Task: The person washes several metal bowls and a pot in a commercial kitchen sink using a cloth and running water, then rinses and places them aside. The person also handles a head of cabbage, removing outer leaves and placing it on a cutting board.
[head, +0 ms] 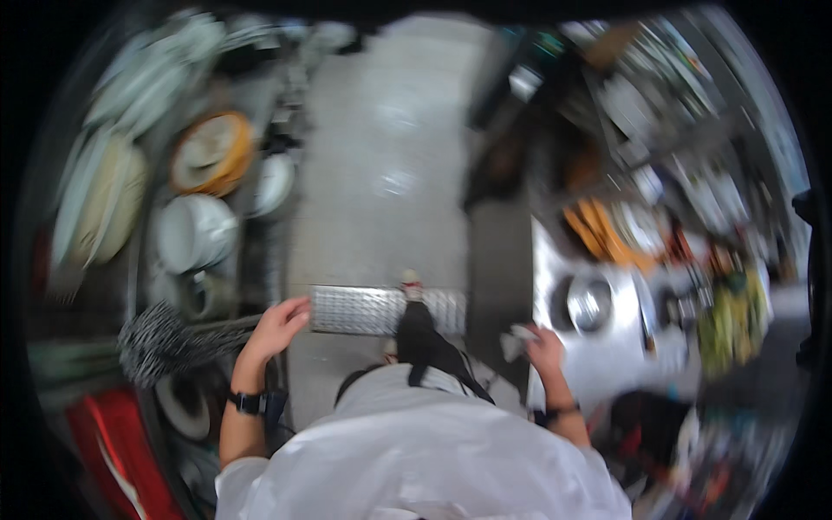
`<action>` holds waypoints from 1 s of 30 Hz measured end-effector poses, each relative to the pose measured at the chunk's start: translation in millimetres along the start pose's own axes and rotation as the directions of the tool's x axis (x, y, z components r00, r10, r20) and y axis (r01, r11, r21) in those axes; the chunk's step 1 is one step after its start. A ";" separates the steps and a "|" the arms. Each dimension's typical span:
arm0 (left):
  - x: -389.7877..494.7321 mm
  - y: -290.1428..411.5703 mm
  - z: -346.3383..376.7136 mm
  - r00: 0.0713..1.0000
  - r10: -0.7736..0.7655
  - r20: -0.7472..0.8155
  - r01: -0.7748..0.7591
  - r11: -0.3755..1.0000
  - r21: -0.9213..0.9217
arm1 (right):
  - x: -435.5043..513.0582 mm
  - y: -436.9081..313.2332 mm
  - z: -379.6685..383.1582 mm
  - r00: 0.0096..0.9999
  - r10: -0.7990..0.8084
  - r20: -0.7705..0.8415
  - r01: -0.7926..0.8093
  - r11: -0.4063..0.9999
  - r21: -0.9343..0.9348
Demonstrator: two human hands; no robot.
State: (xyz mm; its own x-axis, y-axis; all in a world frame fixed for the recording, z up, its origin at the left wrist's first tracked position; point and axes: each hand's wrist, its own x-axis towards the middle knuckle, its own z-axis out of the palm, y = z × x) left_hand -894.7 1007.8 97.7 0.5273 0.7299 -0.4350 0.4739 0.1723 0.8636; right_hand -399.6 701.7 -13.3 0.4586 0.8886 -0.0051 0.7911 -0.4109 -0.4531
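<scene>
My left hand (286,322) is raised beside the left shelving, fingers apart, holding nothing. Near it lies a dark grey-and-white woven or mesh bundle (153,341), blurred. In my right hand (545,351) is a crumpled whitish cloth or paper (518,342), beside the edge of a steel counter (624,364). A round metal bowl (589,303) sits on that counter. White bowls (197,234) and an orange-rimmed basin (212,154) stand on the left shelf.
A tiled floor aisle (390,162) runs ahead, crossed by a metal grate (357,311) under my foot. Right of it are orange trays (601,237) and yellow-green produce or packets (734,318). A red object (123,455) stands lower left. White plates or trays (104,195) fill the far left.
</scene>
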 end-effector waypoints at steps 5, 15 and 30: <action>25.0 114.2 -121.3 0.857 0.263 -0.443 -0.142 0.947 0.288 | 12.8 20.2 -4.4 0.880 0.341 -0.330 -0.443 0.841 -0.312; 210.7 273.5 -383.9 0.309 0.575 -0.758 0.475 0.597 0.646 | 209.3 -16.0 28.8 0.890 0.442 0.109 -0.397 0.871 -0.289; 289.1 270.3 -467.5 0.088 0.932 -0.353 0.779 0.157 0.607 | 319.9 -36.9 25.3 0.839 0.373 0.396 -0.269 0.917 -0.294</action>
State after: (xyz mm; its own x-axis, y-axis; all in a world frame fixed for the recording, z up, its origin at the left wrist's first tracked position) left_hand -943.9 1574.7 324.7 0.2388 0.4578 0.8564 0.9133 0.1937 -0.3583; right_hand -292.2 1006.2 -20.8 0.5196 0.6732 -0.5261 0.7211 -0.6758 -0.1524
